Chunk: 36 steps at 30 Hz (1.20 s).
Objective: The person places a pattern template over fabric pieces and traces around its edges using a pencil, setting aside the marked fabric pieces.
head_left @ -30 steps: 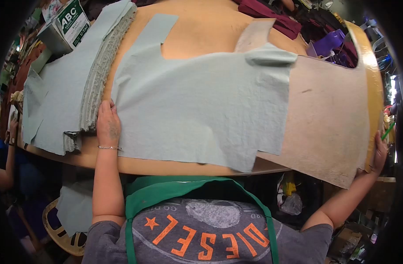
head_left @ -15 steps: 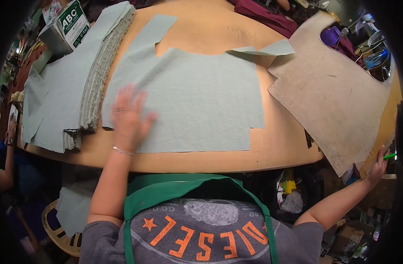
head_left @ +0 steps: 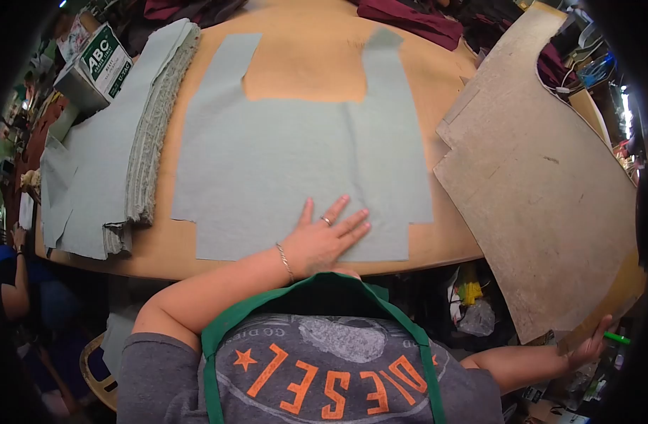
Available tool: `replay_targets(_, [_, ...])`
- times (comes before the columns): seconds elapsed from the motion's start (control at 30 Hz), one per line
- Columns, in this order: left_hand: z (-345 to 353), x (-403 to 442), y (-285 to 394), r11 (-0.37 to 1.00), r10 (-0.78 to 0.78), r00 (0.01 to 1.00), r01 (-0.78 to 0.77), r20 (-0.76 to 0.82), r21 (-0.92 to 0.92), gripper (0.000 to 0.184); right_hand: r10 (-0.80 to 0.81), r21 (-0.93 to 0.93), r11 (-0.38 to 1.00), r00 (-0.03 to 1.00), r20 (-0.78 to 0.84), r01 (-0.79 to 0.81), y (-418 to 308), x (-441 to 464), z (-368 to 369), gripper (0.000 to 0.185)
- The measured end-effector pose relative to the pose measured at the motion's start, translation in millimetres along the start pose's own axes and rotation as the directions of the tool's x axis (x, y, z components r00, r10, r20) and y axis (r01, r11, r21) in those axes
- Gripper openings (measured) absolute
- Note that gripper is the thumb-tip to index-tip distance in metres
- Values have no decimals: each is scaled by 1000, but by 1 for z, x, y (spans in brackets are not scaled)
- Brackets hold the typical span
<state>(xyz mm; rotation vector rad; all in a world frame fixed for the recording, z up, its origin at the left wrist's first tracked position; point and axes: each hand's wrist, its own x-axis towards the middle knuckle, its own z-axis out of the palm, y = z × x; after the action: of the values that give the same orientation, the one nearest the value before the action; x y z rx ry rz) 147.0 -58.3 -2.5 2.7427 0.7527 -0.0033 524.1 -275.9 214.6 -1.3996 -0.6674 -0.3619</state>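
My left hand lies spread on a grey-green fabric piece, near its lower edge; a ring and bracelet show on it. The fabric lies nearly flat on the wooden table, with two strap-like parts pointing away from me and a crease right of its middle. At the far right my right hand grips the lower corner of a large beige pattern board, which is tilted and overhangs the table's right edge. A green pen sticks out by that hand.
A thick stack of grey-green fabric lies on the left. Behind it stands an ABC tin. Maroon cloth is at the far edge. Another person's arm shows at the far left, near a chair below the table.
The board has moved off the fabric to the right and toward me with my right hand. My left hand has slid right across the fabric, whose right strap has unfolded.
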Motion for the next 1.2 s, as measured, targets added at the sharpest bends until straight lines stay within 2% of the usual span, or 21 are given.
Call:
replay_targets(0.03, [3,5,6,1000,25,1000,-25,-3,-7,89,-1,-49,999,996,-87,-3,-3,-5,0,45])
replay_targets(0.07, [4,12,10,999,29,1000,-29,-4,-16,87,69,9,998,987,-147,-68,-2,-5,-7,47])
replay_targets(0.17, [7,31,20,999,32,999,-32,-11,-44,83,-29,60,998,995,-90,34,-5,-15,-12,46])
replay_targets(0.3, [6,33,21,999,34,999,-35,-12,-28,80,-108,0,994,993,-53,108,-1,-13,-37,44])
replay_targets(0.33, [6,29,21,999,43,999,-43,-2,-20,79,-45,3,999,994,-104,46,-2,-16,-42,44])
replay_targets(0.43, [9,15,18,998,60,998,-60,9,-13,78,7,124,992,991,-134,10,3,-29,-47,49])
replay_targets(0.83, [5,50,12,996,-94,994,93,-60,-19,74,43,180,984,978,-202,-6,1,-46,-44,49])
replay_targets(1.13, [2,64,1,992,-126,987,126,-99,-9,72,75,214,977,966,-247,-22,-16,-57,-63,50])
replay_targets(1.2, [1,60,-5,990,-130,960,114,-247,-77,70,104,233,972,961,-257,-43,-20,-57,-66,50])
